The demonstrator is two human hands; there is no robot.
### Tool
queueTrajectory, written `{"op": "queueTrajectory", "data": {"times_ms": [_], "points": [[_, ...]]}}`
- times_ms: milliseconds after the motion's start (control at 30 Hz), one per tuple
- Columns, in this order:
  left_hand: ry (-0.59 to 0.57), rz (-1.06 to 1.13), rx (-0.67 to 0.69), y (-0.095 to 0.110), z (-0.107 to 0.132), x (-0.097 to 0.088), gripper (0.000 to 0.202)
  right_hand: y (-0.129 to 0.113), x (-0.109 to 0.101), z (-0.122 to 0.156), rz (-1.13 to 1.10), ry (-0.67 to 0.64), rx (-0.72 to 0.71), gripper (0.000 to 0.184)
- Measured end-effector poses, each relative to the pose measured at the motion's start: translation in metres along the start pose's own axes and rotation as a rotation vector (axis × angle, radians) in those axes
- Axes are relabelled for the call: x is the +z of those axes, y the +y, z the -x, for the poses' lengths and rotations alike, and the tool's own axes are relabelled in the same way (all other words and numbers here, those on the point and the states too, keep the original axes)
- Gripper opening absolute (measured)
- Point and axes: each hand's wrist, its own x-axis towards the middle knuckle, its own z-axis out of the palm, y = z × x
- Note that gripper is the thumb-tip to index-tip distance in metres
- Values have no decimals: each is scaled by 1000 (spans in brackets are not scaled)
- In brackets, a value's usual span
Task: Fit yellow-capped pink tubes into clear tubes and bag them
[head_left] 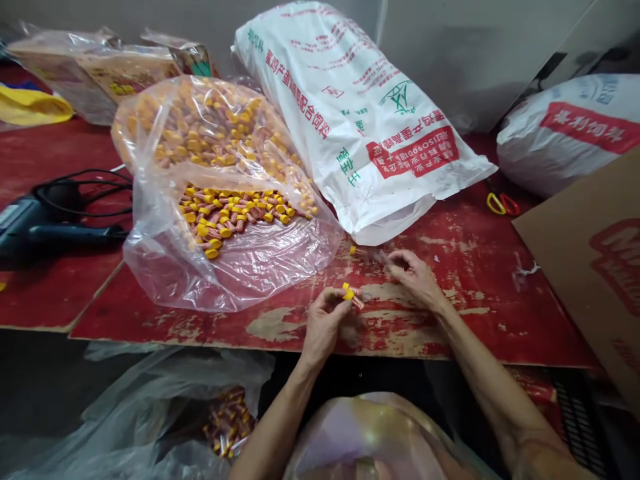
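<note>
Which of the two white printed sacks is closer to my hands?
The long white sack with red and green print, lying flat mid-table, its end just beyond your right hand. The rounder white sack sits far right, behind the cardboard sheet.

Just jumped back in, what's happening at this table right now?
A person works at the worn red table. Their left hand pinches a small yellow-capped piece; the right hand has its fingertips down on the table beside it. An open clear bag of similar pieces lies just behind, next to a white sack.
</note>
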Motion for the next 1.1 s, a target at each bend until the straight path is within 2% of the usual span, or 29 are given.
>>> {"op": "queueTrajectory", "data": {"times_ms": [67,167,333,433,533,633,700,933,1100], "points": [[78,119,13,2,-3,6,24,-11,-2,22,-82,-116,-18,25],[180,222,62,2,-3,15,27,-24,4,43,-113,-212,-89,24],[268,203,86,-12,3,19,26,-35,24,58,-108,-199,-215,27],[258,117,109,-19,11,16,29,-37,31,60,-81,-186,-233,27],[185,-111,134,-16,20,14,28,-36,32,61,-29,-178,-253,27],[107,-347,226,-11,27,14,25,-36,31,60,15,-159,-277,25],[88,-424,282,-11,30,15,26,-37,32,59,34,-145,-293,24],[74,-449,305,-21,28,10,26,-40,41,59,-8,-99,-284,19],[94,-358,310,-19,26,6,23,-43,41,60,-165,-176,-103,22]]}}
